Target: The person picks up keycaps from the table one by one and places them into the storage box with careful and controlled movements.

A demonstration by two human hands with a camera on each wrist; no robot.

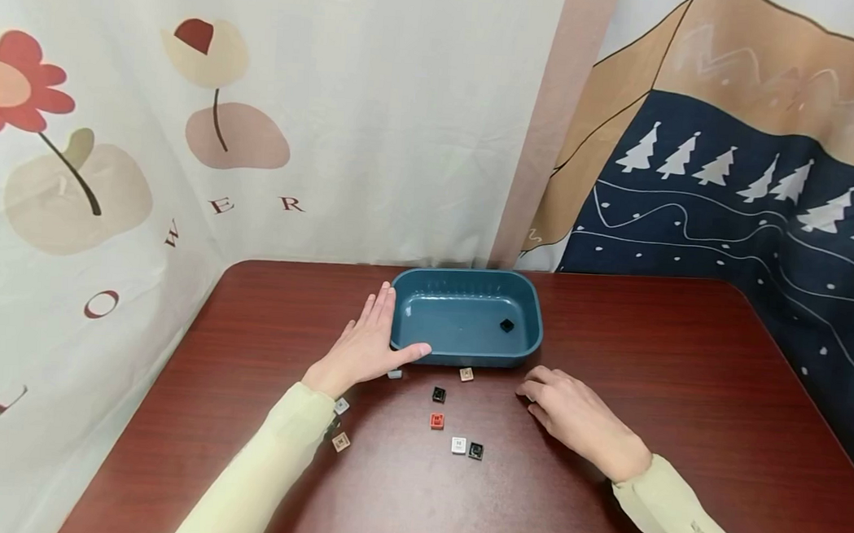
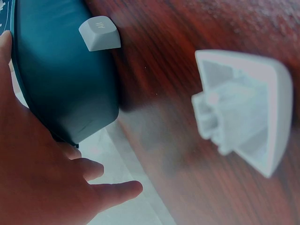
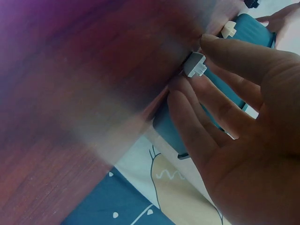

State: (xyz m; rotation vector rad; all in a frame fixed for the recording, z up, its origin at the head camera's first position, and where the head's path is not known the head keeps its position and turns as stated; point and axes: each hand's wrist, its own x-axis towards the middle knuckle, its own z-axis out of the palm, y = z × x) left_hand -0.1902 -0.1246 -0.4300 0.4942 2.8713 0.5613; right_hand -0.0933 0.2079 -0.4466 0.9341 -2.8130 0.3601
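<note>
My left hand [image 1: 365,348] lies with outstretched fingers along the left side of a teal plastic tray [image 1: 465,360], its thumb at the front rim. A grey keycap [image 2: 100,35] marked "Alt" sits by the tray near this hand, and a white keycap [image 2: 243,103] lies tipped close to the wrist. To the right of the tray's front corner, my right hand [image 1: 572,414] is low at the table with curled fingers. In the right wrist view it pinches a grey keycap [image 3: 194,64] between thumb and fingertips; the head view hides this keycap.
A black keycap [image 1: 507,326] lies inside the tray. In front are a beige keycap [image 1: 467,374], a black one [image 1: 439,394], a red one [image 1: 437,421], a white one [image 1: 458,445] and another black one [image 1: 476,450]. A printed curtain [image 1: 406,135] hangs behind the table [image 1: 657,338].
</note>
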